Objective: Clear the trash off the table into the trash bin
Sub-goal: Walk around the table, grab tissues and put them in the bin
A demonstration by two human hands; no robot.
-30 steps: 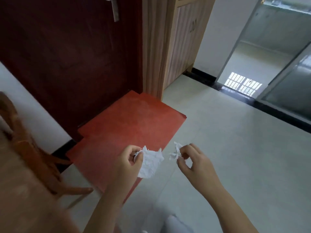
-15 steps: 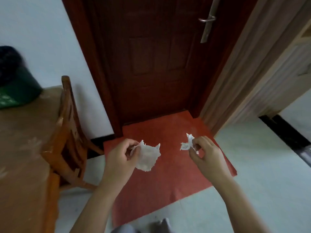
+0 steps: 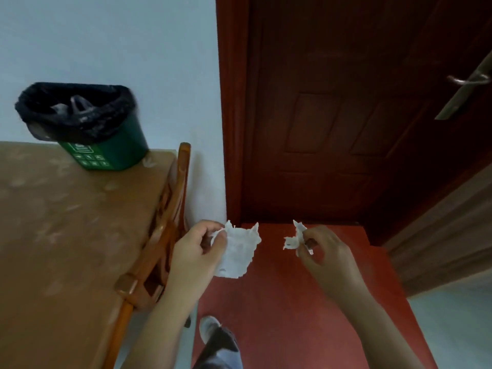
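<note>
Trash bin [image 3: 106, 145] now fully in view; chair [image 3: 170, 222] flanks table [image 3: 53, 235].

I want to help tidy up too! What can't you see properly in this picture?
1. Head view: inside of the trash bin, dark behind its black liner; contents unclear.
2. Head view: the table runs off the left and bottom edges, so leftover trash there is unknown.
3. Head view: the left hand covers part of its paper; the right hand covers part of its scrap.
</note>
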